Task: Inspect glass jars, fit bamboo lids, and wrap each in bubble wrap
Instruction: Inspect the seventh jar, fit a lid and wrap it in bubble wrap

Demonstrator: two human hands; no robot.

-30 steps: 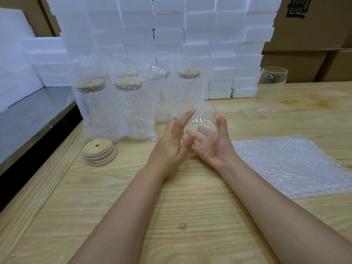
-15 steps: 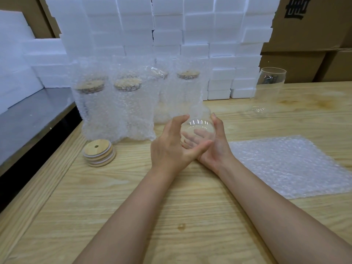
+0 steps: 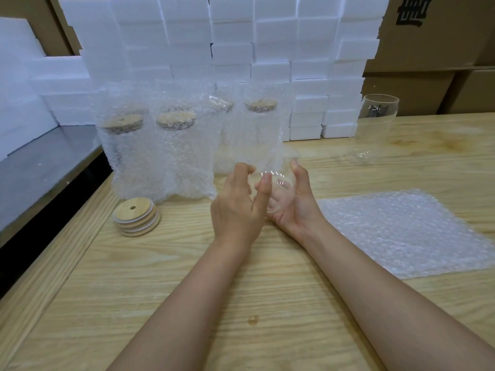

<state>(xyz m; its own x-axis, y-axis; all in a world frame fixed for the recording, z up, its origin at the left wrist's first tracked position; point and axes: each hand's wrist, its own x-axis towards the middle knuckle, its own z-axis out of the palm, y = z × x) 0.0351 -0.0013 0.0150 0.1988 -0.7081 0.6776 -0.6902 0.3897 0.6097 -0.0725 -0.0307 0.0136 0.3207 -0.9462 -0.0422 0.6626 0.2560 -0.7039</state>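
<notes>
a: what's the biggest thing here?

b: one wooden table (image 3: pixel 160 277), running across the whole view. behind it a wall of white foam blocks (image 3: pixel 276 49), too many to count surely, and cardboard boxes (image 3: pixel 428 36) to the right, at least three faces showing

a: and on the table?

b: four wrapped jars (image 3: pixel 184 153) stand upright in a cluster at the back left, each in bubble wrap with a bamboo lid showing through. one flat bubble wrap sheet (image 3: pixel 407 231) lies at the right. one bare empty glass jar (image 3: pixel 375 124) stands upright far right, mouth up. one small stack of bamboo lids (image 3: pixel 136 216) sits just in front of the wrapped jars; three or four, i cannot tell

a: where's the jar being checked?

b: a single clear glass jar (image 3: pixel 276 183) is held between both hands above the table's middle, just in front of the wrapped ones. it lies tipped over, long axis running away from the person, round end facing the camera; whether that end is mouth or base i cannot tell

a: the grip?

b: the right hand (image 3: pixel 297 204) cups it from the right, palm inward, thumb up by the far edge, fingers curled under it. the left hand (image 3: pixel 238 207) is half spread, thumb laid across the near glass, fingers loosely curved and apart
</notes>
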